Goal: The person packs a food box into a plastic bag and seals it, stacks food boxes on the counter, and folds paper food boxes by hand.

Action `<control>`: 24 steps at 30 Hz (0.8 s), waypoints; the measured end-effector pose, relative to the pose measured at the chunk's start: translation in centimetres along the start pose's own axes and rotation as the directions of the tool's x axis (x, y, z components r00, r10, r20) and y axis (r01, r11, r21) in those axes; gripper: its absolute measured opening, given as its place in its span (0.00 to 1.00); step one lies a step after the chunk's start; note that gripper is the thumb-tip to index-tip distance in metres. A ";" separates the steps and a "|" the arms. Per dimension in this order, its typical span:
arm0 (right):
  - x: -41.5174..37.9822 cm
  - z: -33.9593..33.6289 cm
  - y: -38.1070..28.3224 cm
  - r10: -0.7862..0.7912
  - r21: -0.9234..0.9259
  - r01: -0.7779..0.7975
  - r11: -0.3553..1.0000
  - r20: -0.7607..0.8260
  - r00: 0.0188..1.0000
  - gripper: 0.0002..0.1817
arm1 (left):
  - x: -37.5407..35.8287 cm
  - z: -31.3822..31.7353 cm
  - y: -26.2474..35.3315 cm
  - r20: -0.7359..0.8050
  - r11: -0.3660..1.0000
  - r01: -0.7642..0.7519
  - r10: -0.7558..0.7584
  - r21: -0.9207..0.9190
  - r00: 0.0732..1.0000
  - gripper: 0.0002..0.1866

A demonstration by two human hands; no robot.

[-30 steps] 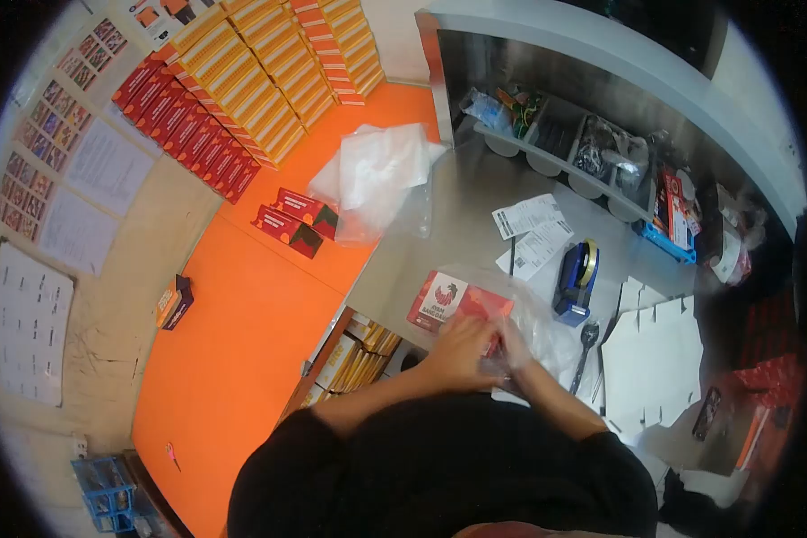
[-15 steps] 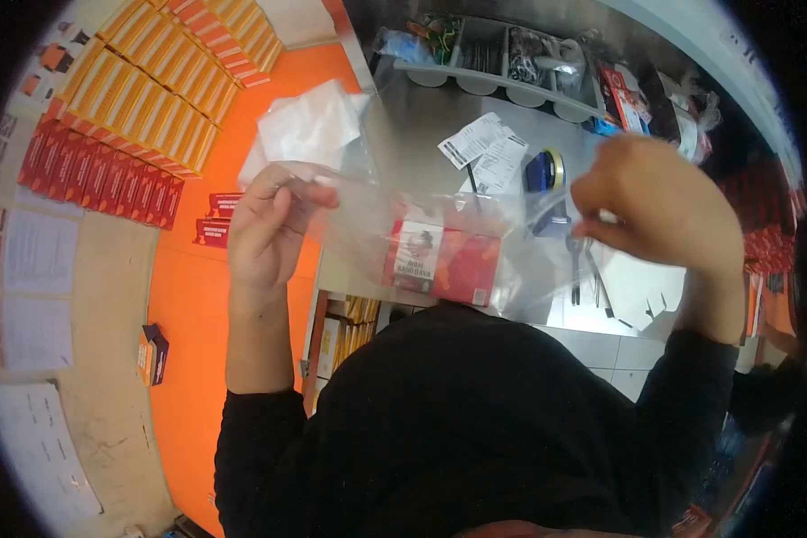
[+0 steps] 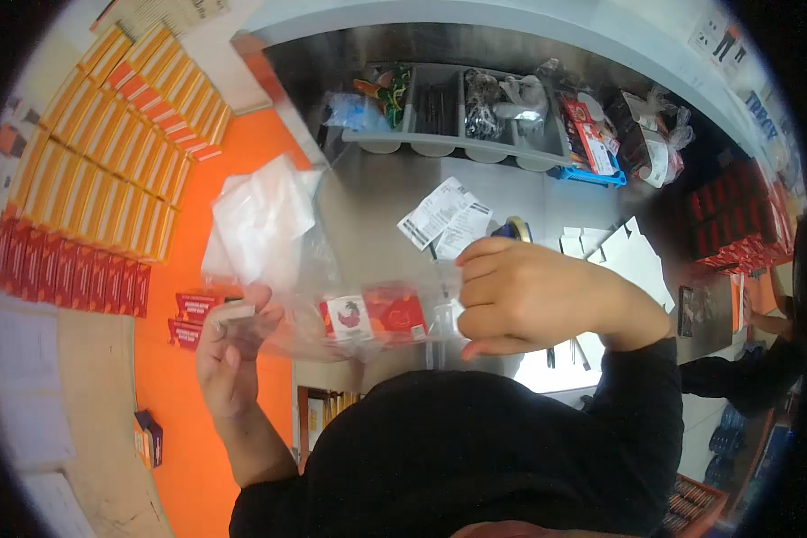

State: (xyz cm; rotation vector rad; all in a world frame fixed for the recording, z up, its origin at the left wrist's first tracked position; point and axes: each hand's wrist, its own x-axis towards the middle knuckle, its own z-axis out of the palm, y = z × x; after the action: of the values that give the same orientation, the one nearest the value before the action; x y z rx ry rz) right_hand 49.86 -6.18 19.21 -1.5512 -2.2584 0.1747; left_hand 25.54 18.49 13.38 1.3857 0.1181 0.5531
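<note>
A clear plastic bag (image 3: 432, 309) is stretched between my two hands, with a red box (image 3: 394, 309) inside it; a white panel with a red drawing shows on the box. At the bag's left end, my left hand (image 3: 233, 345) pinches the plastic between thumb and fingers. My right hand (image 3: 538, 300), its fingers curled closed, grips the other end. The bag and box are held up in front of my body, over the grey worktop's near edge.
White plastic bags (image 3: 264, 220) lie on the orange surface (image 3: 215, 430), near stacked yellow boxes (image 3: 99, 152) and red boxes (image 3: 72, 269). Printed labels (image 3: 444, 215) and a tape dispenser (image 3: 514, 229) are on the grey worktop (image 3: 359, 202). Behind stands a grey divided tray (image 3: 457, 143).
The view has shifted. My right hand has come closer to my left, and the bag with the box has turned, its white panel now showing a red drawing.
</note>
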 end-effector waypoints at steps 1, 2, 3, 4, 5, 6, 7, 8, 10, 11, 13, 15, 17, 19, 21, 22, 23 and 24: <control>0.0 0.2 1.6 0.000 0.077 0.008 0.997 -0.093 0.996 0.14 | 0.5 -0.2 -0.1 0.010 1.000 0.003 -0.003 -0.002 1.000 0.25; -0.3 0.1 3.3 0.010 0.145 0.018 0.989 -0.188 0.982 0.13 | 0.9 -0.7 -0.1 0.011 0.999 0.034 -0.035 0.033 0.999 0.25; -1.2 -0.7 5.9 0.098 0.111 -0.063 0.992 -0.348 0.932 0.12 | 1.4 -1.2 -0.3 0.015 0.996 0.065 -0.066 0.067 0.998 0.25; -2.6 -1.8 9.3 0.171 0.089 -0.146 0.985 -0.498 0.850 0.13 | 1.5 -1.6 -0.5 -0.004 0.998 0.042 -0.042 0.056 0.999 0.26; -4.8 -2.6 13.5 0.369 0.098 -0.393 0.914 -0.602 0.708 0.13 | 1.3 -2.1 -1.0 -0.029 0.999 0.016 -0.015 0.045 0.999 0.27; -7.5 -2.7 18.7 0.518 0.142 -0.606 0.783 -0.688 0.508 0.15 | 1.0 -2.5 -1.5 -0.018 0.999 0.014 -0.013 0.042 1.000 0.27; -10.6 -1.9 24.6 0.650 0.282 -0.727 0.626 -0.704 0.286 0.14 | 0.6 -2.9 -2.0 -0.094 1.000 -0.004 0.005 0.010 0.996 0.28; -14.3 0.2 30.2 0.682 0.078 -0.910 0.406 -0.689 0.245 0.13 | 0.4 -3.1 -2.4 -0.171 1.000 -0.022 0.019 -0.018 0.985 0.29; -17.2 4.0 35.2 0.705 -0.130 -0.982 0.135 -0.684 0.187 0.13 | 0.7 -3.1 -2.4 -0.164 1.000 -0.016 0.018 0.015 0.986 0.29; -17.6 5.5 35.7 0.666 -0.235 -0.964 0.120 -0.702 0.254 0.12 | 0.9 -2.8 -2.3 -0.167 0.999 -0.011 0.018 0.044 0.986 0.30; -18.7 7.2 37.8 0.631 -0.333 -0.937 0.104 -0.706 0.321 0.12 | 1.6 -1.7 -2.0 -0.218 0.998 0.009 0.003 0.054 0.976 0.30; -19.6 7.2 39.7 0.743 -0.319 -0.942 0.105 -0.604 0.287 0.11 | 2.3 -1.1 -1.8 -0.064 0.998 0.005 -0.001 0.057 0.998 0.26; -19.7 7.0 39.7 0.741 -0.249 -0.959 0.137 -0.617 0.266 0.08 | 2.3 -1.0 -1.8 -0.066 0.998 0.021 -0.016 0.067 0.998 0.26; -19.6 5.2 38.7 0.727 -0.186 -0.969 0.163 -0.642 0.245 0.06 | 2.1 -0.8 -2.0 -0.063 0.997 0.019 -0.015 0.070 0.998 0.27; -20.0 3.7 37.5 0.740 -0.031 -0.946 0.322 -0.615 0.272 0.06 | 1.8 -0.5 -2.1 -0.172 0.991 0.039 -0.017 0.125 0.985 0.30; -19.7 2.7 36.6 0.737 -0.032 -0.946 0.323 -0.619 0.273 0.06 | 1.6 -0.5 -2.0 -0.171 0.992 0.034 -0.012 0.126 0.985 0.30; -19.5 1.8 35.5 0.642 -0.024 -0.949 0.315 -0.731 0.232 0.05 | 1.4 -0.6 -1.9 -0.164 0.988 0.050 -0.026 0.144 0.986 0.31; -19.3 1.1 34.5 0.531 -0.015 -0.951 0.308 -0.827 0.185 0.05 | 1.3 -0.4 -1.6 -0.157 0.985 0.065 -0.039 0.163 0.987 0.31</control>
State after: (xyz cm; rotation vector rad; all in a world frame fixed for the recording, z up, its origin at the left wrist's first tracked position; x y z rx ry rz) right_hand 85.40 -10.71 2.39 -2.4241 -0.6397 -0.7800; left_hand 27.03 19.26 12.08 1.4977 0.3310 0.6166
